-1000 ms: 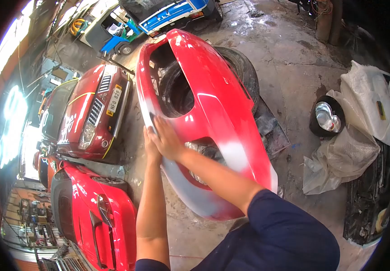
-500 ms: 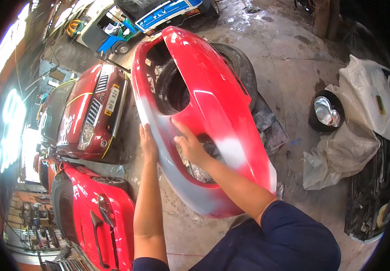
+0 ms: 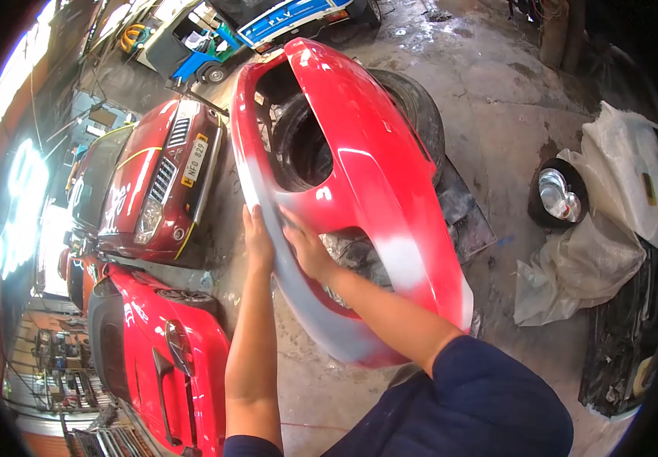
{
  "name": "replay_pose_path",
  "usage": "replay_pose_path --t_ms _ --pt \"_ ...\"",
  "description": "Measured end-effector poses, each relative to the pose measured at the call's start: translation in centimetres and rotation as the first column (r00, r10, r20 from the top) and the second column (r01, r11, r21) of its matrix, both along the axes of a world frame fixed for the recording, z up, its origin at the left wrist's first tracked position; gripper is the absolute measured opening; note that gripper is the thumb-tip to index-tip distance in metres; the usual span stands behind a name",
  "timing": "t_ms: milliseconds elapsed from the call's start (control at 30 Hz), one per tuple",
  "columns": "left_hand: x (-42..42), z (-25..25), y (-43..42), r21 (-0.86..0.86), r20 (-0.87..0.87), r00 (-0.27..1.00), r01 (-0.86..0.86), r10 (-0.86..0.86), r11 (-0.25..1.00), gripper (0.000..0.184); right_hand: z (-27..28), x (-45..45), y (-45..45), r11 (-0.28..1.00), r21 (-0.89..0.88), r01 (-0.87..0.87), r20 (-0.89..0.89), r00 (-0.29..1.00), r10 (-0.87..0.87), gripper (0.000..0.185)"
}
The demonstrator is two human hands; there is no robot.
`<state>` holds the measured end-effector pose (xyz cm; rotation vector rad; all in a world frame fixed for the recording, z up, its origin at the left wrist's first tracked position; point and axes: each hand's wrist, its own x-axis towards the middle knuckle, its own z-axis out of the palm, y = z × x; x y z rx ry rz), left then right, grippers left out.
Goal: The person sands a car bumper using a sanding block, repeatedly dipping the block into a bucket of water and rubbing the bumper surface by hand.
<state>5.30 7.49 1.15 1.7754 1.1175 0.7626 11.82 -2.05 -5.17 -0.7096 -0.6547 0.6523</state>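
A red car bumper point(image 3: 378, 171) with grey patches stands tilted in front of me, its openings facing left. My left hand point(image 3: 258, 238) is closed on the outer edge of its grey lower strip, fingers pointing up. On the other side of that strip, my right hand point(image 3: 307, 247) rests with fingers stretched out, at the upper corner of the lower opening. Its fingertips touch the grey surface. Whether something thin lies under the right palm, I cannot tell. Behind the bumper, black tyres point(image 3: 420, 114) are partly hidden.
A dark red car point(image 3: 142, 186) and a bright red car point(image 3: 176, 327) stand on the left. A blue vehicle point(image 3: 291, 23) is at the back. To the right are a black tub point(image 3: 557, 194) with shiny contents and crumpled plastic sheeting point(image 3: 580, 266). A dark panel point(image 3: 466, 221) lies behind the bumper.
My right hand has slid slightly left and down onto the grey strip, its fingers now closer together. The left hand stays at the edge. The whole view has shifted a little.
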Motion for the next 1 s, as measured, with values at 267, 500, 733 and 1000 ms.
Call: replay_pose_path --t_ms 267,500,733,1000 --pt "-0.6 -1.4 1.5 0.098 -0.041 0.999 -0.024 0.028 0.995 0.069 5.8 7.1 7.8 0.990 -0.011 -0.143 -0.102 0.985 0.141 0.045" --pt "-0.8 -1.4 0.6 -0.063 0.165 0.978 0.136 -0.124 0.989 0.064 3.1 1.3 2.0 0.991 -0.048 0.127 0.393 0.914 -0.098 0.055" --pt "-1.7 -2.3 1.4 0.069 0.130 0.976 0.165 -0.173 0.984 0.063 5.7 5.7 9.8 0.943 0.050 0.330 0.699 0.663 -0.269 0.060" --pt "-2.5 -2.5 1.1 0.173 0.023 0.977 0.204 -0.211 0.964 0.061 3.6 4.2 6.0 0.971 0.006 0.240 0.837 0.529 -0.136 0.070"
